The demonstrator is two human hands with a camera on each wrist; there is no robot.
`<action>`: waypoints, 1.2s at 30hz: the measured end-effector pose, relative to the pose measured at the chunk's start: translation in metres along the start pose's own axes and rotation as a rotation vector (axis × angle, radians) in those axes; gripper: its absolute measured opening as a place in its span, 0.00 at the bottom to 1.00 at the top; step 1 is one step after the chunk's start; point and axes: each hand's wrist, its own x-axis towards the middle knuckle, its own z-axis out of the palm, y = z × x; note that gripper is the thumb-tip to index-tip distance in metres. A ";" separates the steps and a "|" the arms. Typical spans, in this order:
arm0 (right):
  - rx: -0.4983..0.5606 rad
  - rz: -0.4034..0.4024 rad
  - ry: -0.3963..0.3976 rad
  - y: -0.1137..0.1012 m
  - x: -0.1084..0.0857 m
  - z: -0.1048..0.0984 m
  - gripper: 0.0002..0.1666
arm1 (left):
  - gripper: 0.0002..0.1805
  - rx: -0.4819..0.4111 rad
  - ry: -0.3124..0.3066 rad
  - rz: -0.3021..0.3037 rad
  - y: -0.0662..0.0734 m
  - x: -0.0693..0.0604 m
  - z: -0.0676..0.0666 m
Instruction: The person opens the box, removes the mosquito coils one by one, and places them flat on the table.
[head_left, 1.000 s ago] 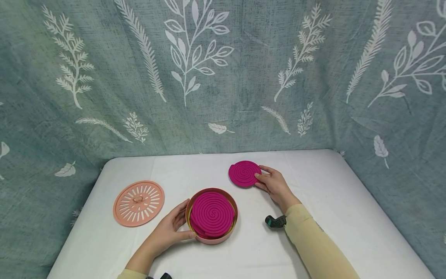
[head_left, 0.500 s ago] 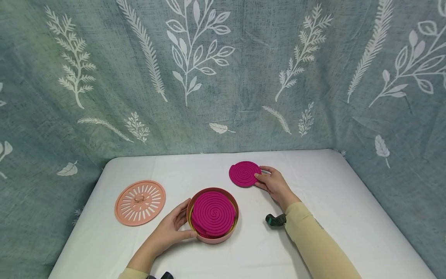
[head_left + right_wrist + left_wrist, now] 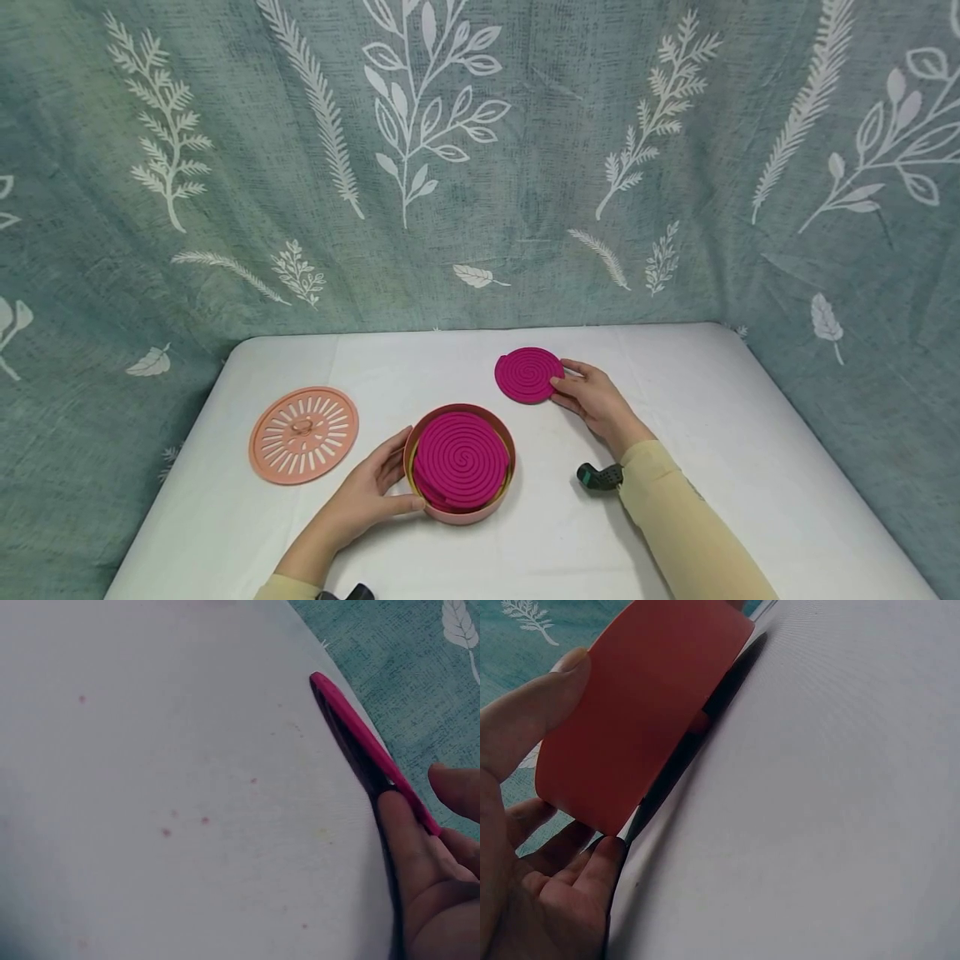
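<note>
Head: held disc (image 3: 527, 375) apart from bowl rim (image 3: 460, 407)

This looks like a staged filming corner: blue-green cloth (image 3: 525, 167) printed with pale leaves hangs across the upper half of the frame and down both side edges, around a white-topped table (image 3: 540, 550) in the lower half. A dark wrist camera (image 3: 600, 477) right of lower centre fits that; whether it is inside a home or studio is unclear.
</note>
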 end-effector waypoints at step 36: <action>0.018 -0.047 -0.144 -0.008 -0.033 -0.029 0.44 | 0.59 0.028 0.012 -0.001 0.001 -0.001 0.000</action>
